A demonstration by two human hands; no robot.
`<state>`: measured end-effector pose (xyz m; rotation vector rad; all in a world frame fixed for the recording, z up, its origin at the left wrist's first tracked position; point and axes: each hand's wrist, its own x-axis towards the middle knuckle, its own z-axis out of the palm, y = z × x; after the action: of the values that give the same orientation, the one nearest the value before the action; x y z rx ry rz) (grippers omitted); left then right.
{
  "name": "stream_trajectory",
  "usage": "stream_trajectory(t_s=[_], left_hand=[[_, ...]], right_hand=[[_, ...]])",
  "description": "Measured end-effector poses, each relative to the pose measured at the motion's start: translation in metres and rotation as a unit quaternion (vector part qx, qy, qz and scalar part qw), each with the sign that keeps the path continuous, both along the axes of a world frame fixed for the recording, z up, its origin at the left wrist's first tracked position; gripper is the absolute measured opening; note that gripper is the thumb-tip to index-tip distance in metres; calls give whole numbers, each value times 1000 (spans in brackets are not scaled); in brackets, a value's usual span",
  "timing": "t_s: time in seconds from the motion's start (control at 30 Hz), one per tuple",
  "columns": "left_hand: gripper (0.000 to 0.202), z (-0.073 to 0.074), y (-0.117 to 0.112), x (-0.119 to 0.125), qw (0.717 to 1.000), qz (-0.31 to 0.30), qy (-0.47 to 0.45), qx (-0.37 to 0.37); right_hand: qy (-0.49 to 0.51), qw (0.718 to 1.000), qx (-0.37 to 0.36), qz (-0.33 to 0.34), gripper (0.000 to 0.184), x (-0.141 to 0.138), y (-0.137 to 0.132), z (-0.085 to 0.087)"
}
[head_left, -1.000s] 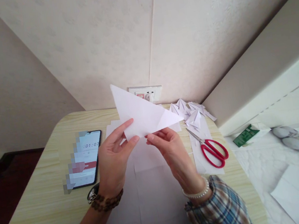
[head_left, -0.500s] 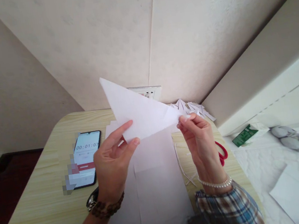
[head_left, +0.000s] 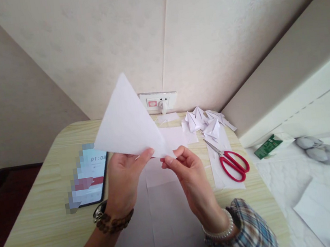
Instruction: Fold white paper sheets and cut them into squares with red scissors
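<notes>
A white sheet of paper folded into a triangle [head_left: 126,120] is held up above the table, one point toward the wall. My left hand [head_left: 126,178] grips its lower edge, thumb in front and the fingers mostly hidden behind. At the lower right corner my right hand [head_left: 190,173] pinches the paper between thumb and fingertips. Beneath both hands lie white paper sheets [head_left: 168,217]. To the right of my right hand, red-handled scissors [head_left: 234,165] rest on a strip of paper, their blades pointing toward the wall.
Several folded paper pieces [head_left: 203,120] are heaped at the table's back right. A phone [head_left: 94,176] showing a timer lies at the left. Behind the table is a wall socket [head_left: 158,102] with a plug. A green and white box [head_left: 272,145] lies beyond the right edge.
The paper triangle has turned, its right corner coming left and nearer to me. My right hand has moved left with that corner, uncovering the scissors.
</notes>
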<state>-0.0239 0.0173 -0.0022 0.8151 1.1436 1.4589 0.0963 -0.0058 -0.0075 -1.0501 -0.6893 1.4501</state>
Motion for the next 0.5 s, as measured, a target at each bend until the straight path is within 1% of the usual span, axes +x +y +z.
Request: stream_trajectory(t_s=[0.13,0.2,0.27,0.33,0.37,0.4,0.43,0.47,0.5], left_hand=[[17,0,0,-4,997,29,71,-11],[11,2,0,-5,993,34,113,-26],[10,4,-1,-6,988,33,144,-38],[11,4,0,-6,987,42,151,-39],[11,4,0,-6,988,51,144,-33],[12,5,1,-6,989,61,130,-25],[14,5,2,-6,991,71,110,-15],[17,5,2,-5,993,79,90,-3],[20,6,3,-5,994,84,73,9]], right_hand=[[-34,998,-17,48,17,2,-3,-2],[-64,996,-21,53,18,3,-1,-2],[-96,993,-19,59,20,6,1,-1],[-149,985,-11,82,20,16,4,0],[-191,977,-7,91,17,25,4,0],[-248,965,7,81,14,38,4,1],[-321,945,24,57,12,54,3,0],[-408,912,32,34,12,72,0,0],[-499,866,22,8,13,91,-4,-2]])
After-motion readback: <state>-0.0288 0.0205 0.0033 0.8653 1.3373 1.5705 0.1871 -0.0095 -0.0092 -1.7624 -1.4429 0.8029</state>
